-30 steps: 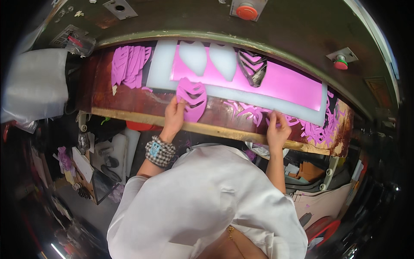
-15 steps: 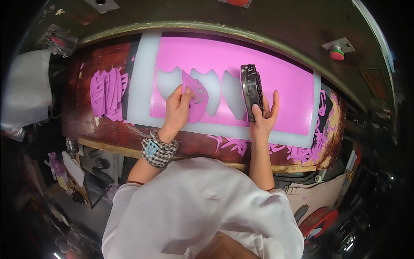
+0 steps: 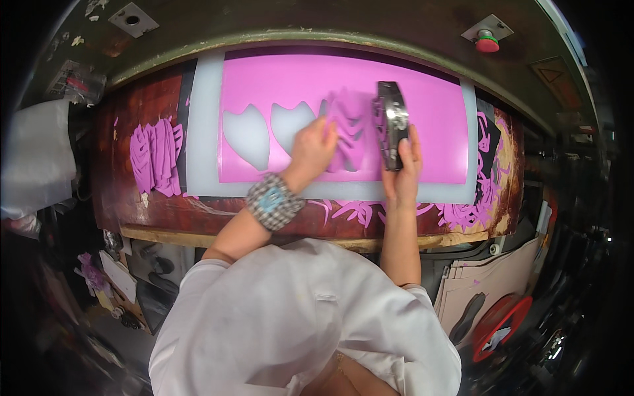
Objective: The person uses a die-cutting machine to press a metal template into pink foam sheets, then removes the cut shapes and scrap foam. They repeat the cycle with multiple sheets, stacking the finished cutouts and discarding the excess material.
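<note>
My left hand (image 3: 313, 149) is closed on a pink cut-out piece (image 3: 348, 135) with slits, which is smeared by motion. My right hand (image 3: 402, 170) grips a black metal cutting die (image 3: 393, 125) by its near end, holding it on edge with fingers along its right side. Beneath both hands lies a pink sheet (image 3: 432, 132) with several shield-shaped holes in its left half. Through these holes shows the pale blue-white cutting board (image 3: 205, 125) under the sheet. The left-hand piece partly covers the hole nearest the die.
Left of the board, a stack of pink cut pieces (image 3: 156, 157) rests on the worn red-brown table (image 3: 218, 221). Pink scraps (image 3: 462, 214) lie along the near and right edges. A green machine beam (image 3: 297, 33) spans the far side, carrying a red push button (image 3: 487, 43).
My left hand has moved right with the pink piece, toward the die. The die now stands over the sheet farther from the holes' near edge, tilted differently. The view has shifted slightly.
</note>
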Demonstrator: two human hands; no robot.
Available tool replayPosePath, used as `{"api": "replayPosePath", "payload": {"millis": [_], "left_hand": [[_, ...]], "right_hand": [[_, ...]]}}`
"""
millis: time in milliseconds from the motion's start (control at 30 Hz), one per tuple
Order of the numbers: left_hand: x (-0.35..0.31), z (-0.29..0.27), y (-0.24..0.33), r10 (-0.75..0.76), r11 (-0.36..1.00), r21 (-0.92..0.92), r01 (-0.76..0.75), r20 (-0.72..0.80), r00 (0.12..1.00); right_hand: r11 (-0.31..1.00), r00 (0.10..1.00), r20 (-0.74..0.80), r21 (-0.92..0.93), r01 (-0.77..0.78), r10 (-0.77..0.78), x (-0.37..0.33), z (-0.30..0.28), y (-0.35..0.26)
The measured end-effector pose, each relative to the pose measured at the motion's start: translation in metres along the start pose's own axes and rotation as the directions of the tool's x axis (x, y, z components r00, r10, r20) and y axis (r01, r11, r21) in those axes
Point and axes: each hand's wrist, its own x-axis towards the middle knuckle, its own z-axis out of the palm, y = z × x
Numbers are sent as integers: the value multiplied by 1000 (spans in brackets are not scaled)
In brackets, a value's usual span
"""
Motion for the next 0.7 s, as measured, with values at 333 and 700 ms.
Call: {"api": "replayPosePath", "payload": {"millis": [333, 700], "left_hand": [[-17, -64, -9, -187, 977, 114, 180, 57, 981], [-88, -91, 3, -346, 798, -459, 389, 179, 921]], "right_hand": [[284, 861, 278, -862, 420, -426, 4, -8, 0], [-16, 532, 320, -867, 498, -784, 18, -26, -90]]}}
